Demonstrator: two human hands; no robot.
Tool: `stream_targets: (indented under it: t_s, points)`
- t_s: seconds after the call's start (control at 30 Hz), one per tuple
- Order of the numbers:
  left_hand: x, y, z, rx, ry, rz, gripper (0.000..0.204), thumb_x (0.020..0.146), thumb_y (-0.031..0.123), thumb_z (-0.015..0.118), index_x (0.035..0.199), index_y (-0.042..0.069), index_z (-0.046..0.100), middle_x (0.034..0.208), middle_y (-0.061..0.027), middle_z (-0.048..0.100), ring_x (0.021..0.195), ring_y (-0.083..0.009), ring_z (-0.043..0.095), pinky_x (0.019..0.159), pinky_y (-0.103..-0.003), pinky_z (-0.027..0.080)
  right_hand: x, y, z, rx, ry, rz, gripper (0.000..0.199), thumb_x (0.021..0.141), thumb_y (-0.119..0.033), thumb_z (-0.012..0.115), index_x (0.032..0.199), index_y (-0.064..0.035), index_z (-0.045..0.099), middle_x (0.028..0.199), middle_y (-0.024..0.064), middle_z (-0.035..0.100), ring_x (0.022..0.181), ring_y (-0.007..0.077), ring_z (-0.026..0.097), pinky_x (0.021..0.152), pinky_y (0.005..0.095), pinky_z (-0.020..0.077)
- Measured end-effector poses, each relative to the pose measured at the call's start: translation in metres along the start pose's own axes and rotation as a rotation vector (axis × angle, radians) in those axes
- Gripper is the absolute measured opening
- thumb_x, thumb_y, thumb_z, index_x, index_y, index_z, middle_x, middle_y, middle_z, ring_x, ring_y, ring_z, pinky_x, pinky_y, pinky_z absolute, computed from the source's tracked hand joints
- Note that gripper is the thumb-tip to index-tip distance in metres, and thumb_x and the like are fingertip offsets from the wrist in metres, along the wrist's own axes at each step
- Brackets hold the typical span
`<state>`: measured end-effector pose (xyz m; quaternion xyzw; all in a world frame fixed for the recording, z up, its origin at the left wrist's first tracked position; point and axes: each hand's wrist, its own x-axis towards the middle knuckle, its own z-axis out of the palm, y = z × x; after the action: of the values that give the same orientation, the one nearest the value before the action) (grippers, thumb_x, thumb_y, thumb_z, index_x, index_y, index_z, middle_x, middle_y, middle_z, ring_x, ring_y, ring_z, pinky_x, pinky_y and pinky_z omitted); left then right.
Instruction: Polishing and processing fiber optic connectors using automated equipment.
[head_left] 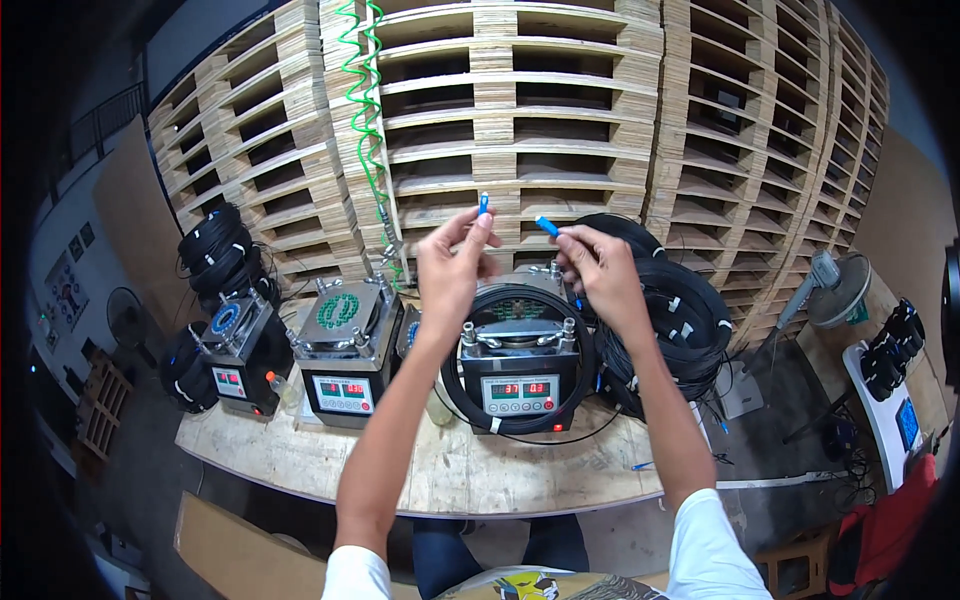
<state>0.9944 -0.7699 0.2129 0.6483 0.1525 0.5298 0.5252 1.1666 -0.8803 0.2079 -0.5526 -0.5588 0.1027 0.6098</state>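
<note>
a small blue plug [484,203] is pinched in the left hand [450,268] and another [546,225] in the right hand [598,270], held up above the table [450,470], so either could probably get dropped if a grip slackens.

1. Tall stacks of pale wooden pallets [520,120] wall off the whole back of the scene.
2. In front of them runs a worn wooden workbench [450,470], scuffed and pale.
3. A green coiled hose [365,110] hangs down before the pallets.
4. The grey concrete floor [150,470] shows at the left, where a small wooden crate [100,405] sits.
5. A standing fan [835,290] stands at the right.
6. A large cardboard sheet [135,225] leans at the left.
</note>
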Motion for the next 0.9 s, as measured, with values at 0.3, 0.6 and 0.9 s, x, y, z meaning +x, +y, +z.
stream_targets:
  t_s: [0.3, 0.6, 0.9]
  points:
    - [0.054, -0.108, -0.029, 0.618, -0.017, 0.127, 0.028, 0.094, 0.023, 0.069, 0.111, 0.001, 0.073, 0.077, -0.0155, 0.073, 0.067, -0.0207, 0.071, 0.063, -0.034, 0.052, 0.095, 0.077, -0.017, -0.615, -0.119, -0.23, 0.019, 0.092, -0.015, 0.065, 0.108, -0.0048, 0.064, 0.087, 0.0158, 0.068, 0.078, 0.0334, 0.065, 0.071, 0.0417, 0.0484]
    - [0.064, -0.178, -0.039, 0.763, -0.04, 0.202, 0.026, 0.093, 0.025, 0.069, 0.108, 0.005, 0.074, 0.085, -0.0211, 0.071, 0.072, -0.0356, 0.068, 0.067, -0.042, 0.052, 0.127, 0.128, 0.021, -1.095, -0.683, -0.268, 0.019, 0.091, -0.023, 0.068, 0.1, -0.007, 0.071, 0.092, 0.0147, 0.071, 0.088, 0.0359, 0.069, 0.069, 0.0462, 0.0538]
    - [0.052, -0.176, -0.029, 0.695, -0.154, -0.173, 0.027, 0.093, 0.026, 0.068, 0.112, 0.007, 0.074, 0.073, -0.0205, 0.069, 0.066, -0.032, 0.07, 0.063, -0.039, 0.052, 0.138, 0.153, 0.037, -1.104, -0.936, -0.292, 0.013, 0.084, -0.017, 0.07, 0.089, -0.0053, 0.076, 0.085, 0.0178, 0.072, 0.08, 0.0356, 0.071, 0.065, 0.0428, 0.0558]
